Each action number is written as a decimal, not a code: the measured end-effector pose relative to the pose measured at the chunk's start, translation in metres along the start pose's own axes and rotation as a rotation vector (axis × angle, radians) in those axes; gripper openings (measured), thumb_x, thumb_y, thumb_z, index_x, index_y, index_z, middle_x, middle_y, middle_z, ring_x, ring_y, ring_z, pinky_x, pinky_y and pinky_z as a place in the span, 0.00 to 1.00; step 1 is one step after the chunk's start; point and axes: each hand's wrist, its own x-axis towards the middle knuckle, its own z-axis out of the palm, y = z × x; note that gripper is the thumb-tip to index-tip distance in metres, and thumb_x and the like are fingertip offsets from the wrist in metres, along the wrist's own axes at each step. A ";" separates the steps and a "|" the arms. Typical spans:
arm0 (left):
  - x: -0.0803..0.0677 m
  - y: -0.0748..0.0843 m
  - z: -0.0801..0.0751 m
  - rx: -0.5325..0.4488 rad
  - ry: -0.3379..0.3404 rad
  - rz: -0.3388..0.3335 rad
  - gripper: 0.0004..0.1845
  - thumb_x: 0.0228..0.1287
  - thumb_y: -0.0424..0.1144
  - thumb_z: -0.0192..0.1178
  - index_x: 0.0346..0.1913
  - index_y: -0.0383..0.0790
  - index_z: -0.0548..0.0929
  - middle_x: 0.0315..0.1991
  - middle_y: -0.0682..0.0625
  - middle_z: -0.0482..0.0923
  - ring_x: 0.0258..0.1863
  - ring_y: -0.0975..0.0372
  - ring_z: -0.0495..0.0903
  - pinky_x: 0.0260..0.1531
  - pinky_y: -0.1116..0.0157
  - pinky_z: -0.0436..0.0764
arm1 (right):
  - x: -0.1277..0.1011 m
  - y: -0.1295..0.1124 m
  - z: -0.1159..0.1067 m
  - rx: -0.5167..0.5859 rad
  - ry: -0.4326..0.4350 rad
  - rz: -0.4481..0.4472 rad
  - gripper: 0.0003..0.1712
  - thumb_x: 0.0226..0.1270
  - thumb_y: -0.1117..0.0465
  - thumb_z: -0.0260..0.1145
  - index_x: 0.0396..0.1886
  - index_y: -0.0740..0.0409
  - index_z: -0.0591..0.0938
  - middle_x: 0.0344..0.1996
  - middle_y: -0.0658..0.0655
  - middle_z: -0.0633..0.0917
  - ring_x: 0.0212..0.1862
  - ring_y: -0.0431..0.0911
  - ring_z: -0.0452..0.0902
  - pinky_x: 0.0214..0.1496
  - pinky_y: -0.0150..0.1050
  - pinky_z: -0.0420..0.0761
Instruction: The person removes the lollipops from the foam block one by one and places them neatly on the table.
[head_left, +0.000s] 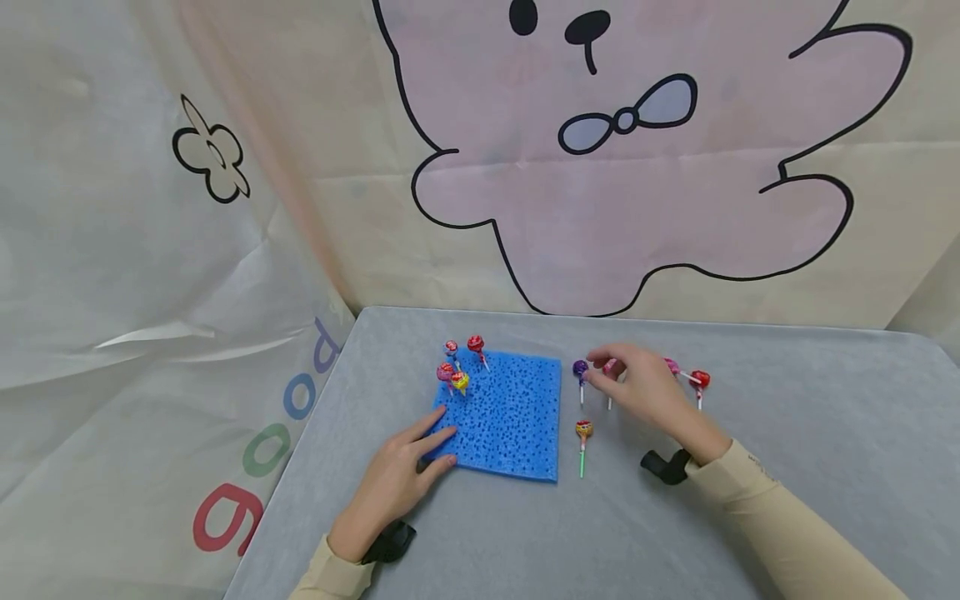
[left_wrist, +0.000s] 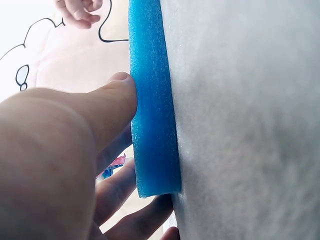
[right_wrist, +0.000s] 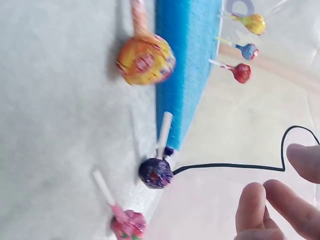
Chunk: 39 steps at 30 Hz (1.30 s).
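Note:
A blue foam pad [head_left: 510, 417] lies on the grey table [head_left: 787, 467], with several lollipops [head_left: 459, 371] standing stuck in its far left corner. My left hand [head_left: 438, 437] rests on the pad's near left corner with straight fingers; in the left wrist view its thumb [left_wrist: 117, 95] touches the pad's edge [left_wrist: 152, 115]. My right hand [head_left: 596, 372] hovers just right of the pad, fingers loosely bent and holding nothing. Under it lie a purple lollipop [head_left: 580, 368] [right_wrist: 156, 172] and a pink lollipop [head_left: 609, 367] [right_wrist: 129, 224]. An orange lollipop [head_left: 583, 430] [right_wrist: 145, 59] on a green stick lies nearer.
Another pink lollipop [head_left: 671, 365] and a red one [head_left: 701, 379] lie on the table right of my right hand. A printed fabric backdrop [head_left: 600, 208] rises behind the table and along the left side. The table's left edge [head_left: 300, 467] runs close to my left hand.

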 end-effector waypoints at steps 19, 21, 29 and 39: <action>-0.002 -0.001 -0.001 0.018 -0.001 -0.014 0.26 0.70 0.52 0.69 0.68 0.52 0.83 0.77 0.51 0.69 0.72 0.52 0.76 0.66 0.49 0.79 | 0.019 -0.004 -0.002 0.006 0.031 -0.053 0.17 0.70 0.58 0.74 0.56 0.58 0.87 0.51 0.60 0.88 0.44 0.51 0.86 0.37 0.37 0.85; -0.002 -0.001 -0.001 0.020 0.001 -0.011 0.26 0.70 0.52 0.69 0.68 0.52 0.83 0.77 0.51 0.70 0.71 0.52 0.76 0.66 0.49 0.79 | 0.021 -0.005 0.001 0.008 0.032 -0.065 0.17 0.70 0.58 0.74 0.55 0.58 0.87 0.51 0.60 0.88 0.44 0.51 0.86 0.38 0.38 0.85; -0.001 -0.002 -0.001 0.022 -0.005 -0.004 0.26 0.70 0.52 0.69 0.68 0.51 0.83 0.77 0.51 0.69 0.72 0.52 0.76 0.66 0.49 0.79 | 0.033 -0.015 0.015 0.029 0.019 -0.090 0.17 0.70 0.59 0.74 0.55 0.59 0.87 0.51 0.61 0.89 0.42 0.51 0.87 0.36 0.37 0.85; -0.001 -0.001 0.001 0.021 -0.012 -0.001 0.26 0.71 0.52 0.68 0.68 0.51 0.83 0.78 0.50 0.69 0.72 0.52 0.75 0.66 0.50 0.79 | 0.053 -0.032 0.044 0.077 -0.015 -0.075 0.18 0.71 0.58 0.72 0.58 0.58 0.86 0.53 0.60 0.88 0.43 0.50 0.87 0.37 0.39 0.86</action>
